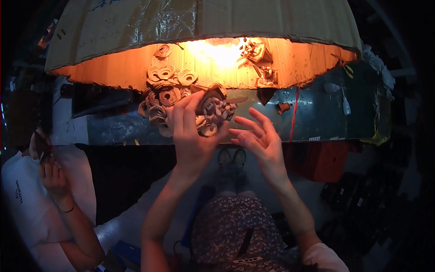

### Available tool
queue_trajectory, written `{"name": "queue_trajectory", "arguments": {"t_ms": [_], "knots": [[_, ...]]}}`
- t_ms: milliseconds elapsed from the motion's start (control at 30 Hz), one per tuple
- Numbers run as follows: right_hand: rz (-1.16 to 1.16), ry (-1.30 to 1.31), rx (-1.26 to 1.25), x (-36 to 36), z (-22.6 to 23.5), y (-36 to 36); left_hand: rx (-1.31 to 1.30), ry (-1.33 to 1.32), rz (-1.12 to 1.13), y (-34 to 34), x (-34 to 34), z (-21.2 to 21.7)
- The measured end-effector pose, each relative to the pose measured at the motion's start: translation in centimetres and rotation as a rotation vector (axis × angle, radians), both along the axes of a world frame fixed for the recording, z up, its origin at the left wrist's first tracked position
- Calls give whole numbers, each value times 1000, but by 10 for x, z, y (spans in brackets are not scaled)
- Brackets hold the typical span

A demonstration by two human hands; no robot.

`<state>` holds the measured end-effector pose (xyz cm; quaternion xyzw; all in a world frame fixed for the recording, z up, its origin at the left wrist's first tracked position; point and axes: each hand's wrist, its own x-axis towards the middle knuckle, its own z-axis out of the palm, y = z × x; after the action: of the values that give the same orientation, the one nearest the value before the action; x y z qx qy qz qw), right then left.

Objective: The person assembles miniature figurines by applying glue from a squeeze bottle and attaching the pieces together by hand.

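My left hand (189, 141) grips a small sculpted figurine (216, 109) between thumb and fingers, raised over the near edge of the workbench. A thin blade-like part sticks out to the figurine's right. Just right of it, my right hand (263, 141) holds nothing, its fingers spread and pointing toward the figurine, apart from it. Behind and left of my left hand lies a heap of pale, ring-like sculpted pieces (166, 96), partly hidden by that hand. Two similar figurines, one farther back (256, 51) and one nearer (267, 76), stand under the bright light.
A large cardboard hood (204, 20) arches over the green bench (326, 127), lit from inside. A red cord (295, 113), a small brown piece (284, 108) and a white-tipped tool (346, 105) lie right. A red crate (319, 163) stands below. Another person's arm (74, 217) is at left.
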<state>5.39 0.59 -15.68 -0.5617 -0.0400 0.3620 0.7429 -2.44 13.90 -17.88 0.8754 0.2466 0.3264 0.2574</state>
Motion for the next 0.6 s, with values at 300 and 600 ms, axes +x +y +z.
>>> {"name": "queue_trajectory", "arguments": {"t_ms": [300,600], "knots": [[227,229,102,-11,1,-26,-1005,-424,6,-40,-34,21],[145,167,84,-19,10,-38,-1959,-798,-151,-68,-7,14]]}}
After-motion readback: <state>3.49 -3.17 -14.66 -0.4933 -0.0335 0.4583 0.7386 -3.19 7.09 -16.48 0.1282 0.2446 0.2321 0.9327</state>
